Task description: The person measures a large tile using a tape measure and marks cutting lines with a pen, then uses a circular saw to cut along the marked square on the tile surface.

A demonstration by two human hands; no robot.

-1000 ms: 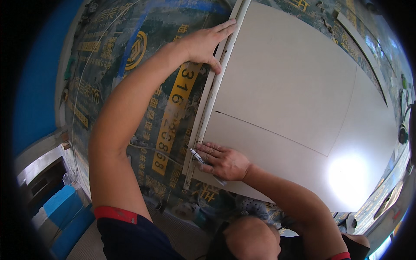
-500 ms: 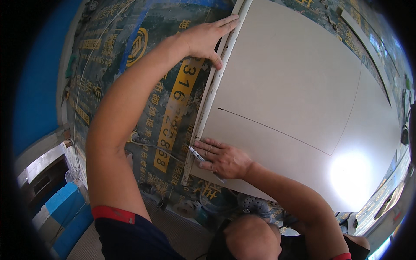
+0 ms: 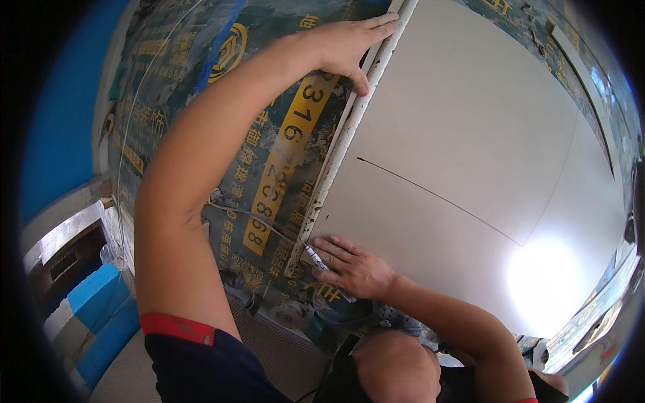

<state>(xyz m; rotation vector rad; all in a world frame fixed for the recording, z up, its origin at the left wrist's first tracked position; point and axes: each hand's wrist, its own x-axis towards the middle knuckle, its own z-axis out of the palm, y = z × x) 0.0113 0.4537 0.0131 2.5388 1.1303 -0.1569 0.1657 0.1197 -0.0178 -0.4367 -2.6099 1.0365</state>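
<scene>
A long, chipped white strip [image 3: 334, 156] lies along the left edge of a large beige panel [image 3: 463, 127]. My left hand [image 3: 346, 48] presses on its upper part, thumb and fingers spread apart. Close to the strip's lower end, my right hand [image 3: 359, 270] rests on the panel. It holds a white marker [image 3: 316, 258] under its fingers, the tip pointing at the strip's edge. A thin dark line [image 3: 440, 200] with an arrow-like mark at its left end crosses the panel and meets a fainter line at right. A short dark mark [image 3: 327, 217] shows above my right hand.
Under the panel is a dark green printed sheet [image 3: 178, 144], with a thin cable [image 3: 252, 216] across it. A roll of tape [image 3: 292, 314] lies below the strip. Another long strip [image 3: 584, 97] lies at the far right. Bright glare [image 3: 545, 287] covers the panel's lower right.
My right hand has slid down with the marker toward the strip's lower end, uncovering the short dark mark. My left hand stays on the strip. The whole view has shifted slightly.
</scene>
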